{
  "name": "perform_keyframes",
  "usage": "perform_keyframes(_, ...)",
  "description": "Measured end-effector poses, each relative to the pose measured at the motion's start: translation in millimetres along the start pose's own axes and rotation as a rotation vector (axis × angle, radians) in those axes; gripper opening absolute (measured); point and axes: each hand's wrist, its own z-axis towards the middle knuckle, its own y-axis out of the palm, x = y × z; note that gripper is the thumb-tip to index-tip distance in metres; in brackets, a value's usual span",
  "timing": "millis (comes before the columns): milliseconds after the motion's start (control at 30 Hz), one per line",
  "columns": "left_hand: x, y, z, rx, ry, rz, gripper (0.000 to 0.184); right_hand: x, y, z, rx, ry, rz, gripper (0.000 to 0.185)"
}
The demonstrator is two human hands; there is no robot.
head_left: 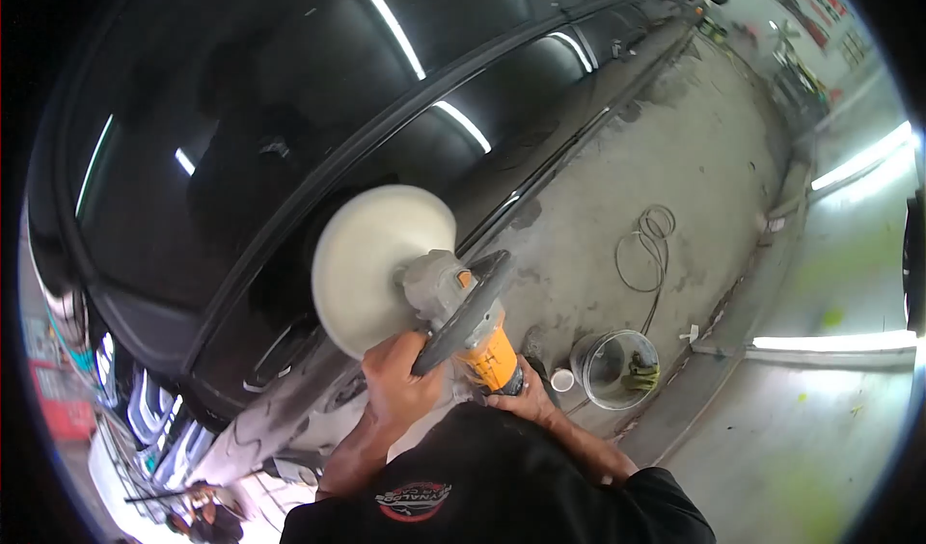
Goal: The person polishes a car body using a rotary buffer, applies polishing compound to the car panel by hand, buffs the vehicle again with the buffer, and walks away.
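Observation:
My left hand (394, 378) is wrapped round one end of the black loop handle (468, 311) of an orange and grey car polisher (490, 359). At the rear of the orange body, my right hand (529, 397) grips the tool. A large round cream pad (371, 269) sits on the polisher's head and faces the side of a glossy black car (289, 149). I cannot tell whether the pad touches the paint or is spinning. The pad hides part of the panel behind it. Bright strips of light are reflected in the black surface.
To the right, a clear bucket (590, 378) holds something yellow-green, with a white cup (562, 380) beside it. A coiled hose or cord (658, 245) lies on the concrete floor (714, 168). A pale wall with lights (849, 255) bounds the right side. Another person (207, 517) appears lower left.

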Motion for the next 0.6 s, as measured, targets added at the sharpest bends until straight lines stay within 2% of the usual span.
perform_keyframes(100,-2,49,51,-0.063,0.036,-0.061,0.020,-26,-30,18,0.084,0.042,0.140,0.090)
perform_keyframes(300,11,127,149,-0.171,0.043,-0.103,0.020,-42,-95,67,0.189,0.009,0.161,0.081)
perform_keyframes(433,15,176,201,-0.174,0.102,-0.140,0.017,-80,-137,95,0.230,0.069,0.166,0.074)
perform_keyframes(500,19,187,224,-0.222,0.048,-0.157,0.016,-85,-149,105,0.250,0.114,0.189,0.069)
perform_keyframes(600,24,217,256,-0.190,0.081,-0.236,0.019,-106,-172,119,0.299,0.076,0.193,0.065)
